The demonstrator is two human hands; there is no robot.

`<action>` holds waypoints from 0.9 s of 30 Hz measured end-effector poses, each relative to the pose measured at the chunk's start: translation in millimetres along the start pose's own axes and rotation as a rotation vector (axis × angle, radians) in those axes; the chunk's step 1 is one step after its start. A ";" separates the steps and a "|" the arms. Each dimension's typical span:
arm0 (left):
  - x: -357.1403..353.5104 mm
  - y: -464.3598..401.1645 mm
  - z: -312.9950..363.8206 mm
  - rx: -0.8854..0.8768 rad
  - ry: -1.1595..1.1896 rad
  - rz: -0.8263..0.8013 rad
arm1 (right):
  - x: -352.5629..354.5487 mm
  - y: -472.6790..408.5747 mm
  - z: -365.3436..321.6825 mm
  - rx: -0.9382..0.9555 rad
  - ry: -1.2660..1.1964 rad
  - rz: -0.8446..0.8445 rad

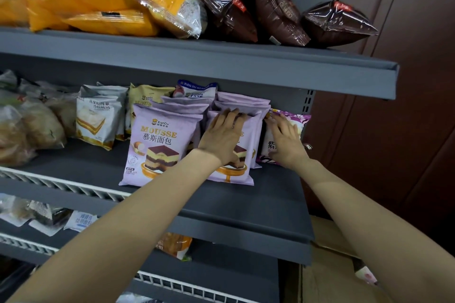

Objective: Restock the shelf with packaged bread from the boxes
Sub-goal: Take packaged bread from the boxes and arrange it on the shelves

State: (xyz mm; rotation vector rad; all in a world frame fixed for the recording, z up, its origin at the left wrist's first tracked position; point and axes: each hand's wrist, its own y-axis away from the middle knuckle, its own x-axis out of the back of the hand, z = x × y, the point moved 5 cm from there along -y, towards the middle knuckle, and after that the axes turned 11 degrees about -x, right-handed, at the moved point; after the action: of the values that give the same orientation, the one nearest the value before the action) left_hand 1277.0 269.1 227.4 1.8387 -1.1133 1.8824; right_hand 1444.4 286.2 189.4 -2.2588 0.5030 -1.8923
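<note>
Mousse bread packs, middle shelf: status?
Left hand flat on the right stack of purple mousse bread packs. Right hand pressing the purple floral pack at the shelf end. Nothing in the way.

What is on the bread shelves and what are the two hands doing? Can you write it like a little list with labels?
top shelf: yellow packs left, brown packs right
middle shelf: lilac mousse bread packs standing in rows
left hand: fingers flat on a lilac pack, holding nothing
right hand: fingers flat on a purple flowered pack at the shelf's right end
floor: cardboard box lower right
</note>
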 end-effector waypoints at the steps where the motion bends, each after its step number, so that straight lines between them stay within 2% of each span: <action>1: -0.9 0.2 -0.7 0.001 0.008 0.002 | -0.7 0.0 0.7 0.000 0.045 0.021; 5: -0.9 1.7 0.1 0.006 0.017 -0.019 | -0.1 2.9 -1.6 0.005 0.095 0.030; 8: 5.5 5.3 2.8 0.014 0.058 0.003 | 14.1 10.2 -7.1 -0.009 -0.075 0.043; 11: 28.6 12.0 3.3 0.030 0.079 0.127 | 44.7 22.5 -25.4 0.041 -0.329 0.231; 14: 59.0 25.8 -2.9 0.040 0.061 0.297 | 75.2 34.9 -62.4 0.096 -0.449 0.304; 20: 95.2 107.6 -79.0 0.216 0.100 0.523 | 85.7 43.5 -183.3 0.194 -0.514 0.182; 27: 96.5 281.5 -233.2 0.575 0.111 0.400 | 31.8 85.0 -402.8 0.413 -0.574 -0.028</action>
State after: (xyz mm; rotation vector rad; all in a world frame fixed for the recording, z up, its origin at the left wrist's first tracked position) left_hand 904.1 212.6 252.8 1.8374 -1.0302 2.7316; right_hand 1042.3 235.0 268.2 -2.3572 -0.0053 -1.1231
